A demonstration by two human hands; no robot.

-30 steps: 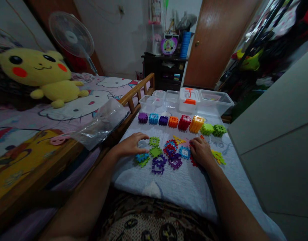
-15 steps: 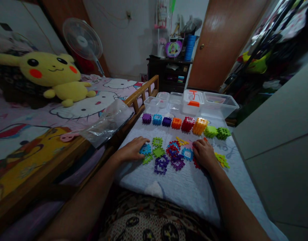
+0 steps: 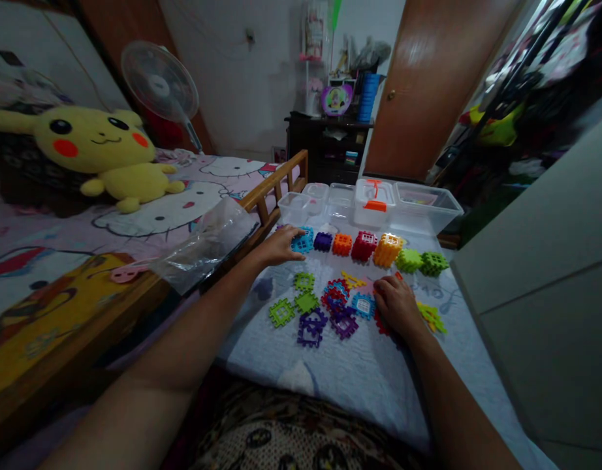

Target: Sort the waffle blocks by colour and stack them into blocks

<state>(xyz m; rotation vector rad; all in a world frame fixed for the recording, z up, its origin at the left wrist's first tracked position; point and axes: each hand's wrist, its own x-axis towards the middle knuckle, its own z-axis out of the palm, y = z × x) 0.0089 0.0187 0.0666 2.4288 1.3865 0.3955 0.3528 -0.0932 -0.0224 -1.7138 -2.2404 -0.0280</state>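
My left hand (image 3: 281, 246) reaches to the row of stacks, thumb and fingers around the blue interlocking tiles (image 3: 302, 240) there. Its fingers hide part of them and most of the purple stack at the row's left end. My right hand (image 3: 395, 300) rests on the sheet with curled fingers, over red tiles (image 3: 380, 322); whatever lies under its fingers is hidden. Between the hands lie loose notched tiles: green ones (image 3: 281, 313), purple ones (image 3: 311, 328), a red and blue pile (image 3: 336, 294), a blue window tile (image 3: 364, 305) and a yellow piece (image 3: 352, 281).
The row continues right with dark purple (image 3: 323, 241), orange (image 3: 342, 245), red (image 3: 364, 246), yellow-orange (image 3: 388, 250) and green stacks (image 3: 433, 263). Behind stand clear plastic boxes (image 3: 428, 207). Yellow-green pieces (image 3: 431, 318) lie right of my right hand. A wooden bed rail (image 3: 269, 189) borders the left.
My left hand has moved forward from beside the green tiles to the blue stack, taking the loose blue tile from there. My right hand has stayed in place.
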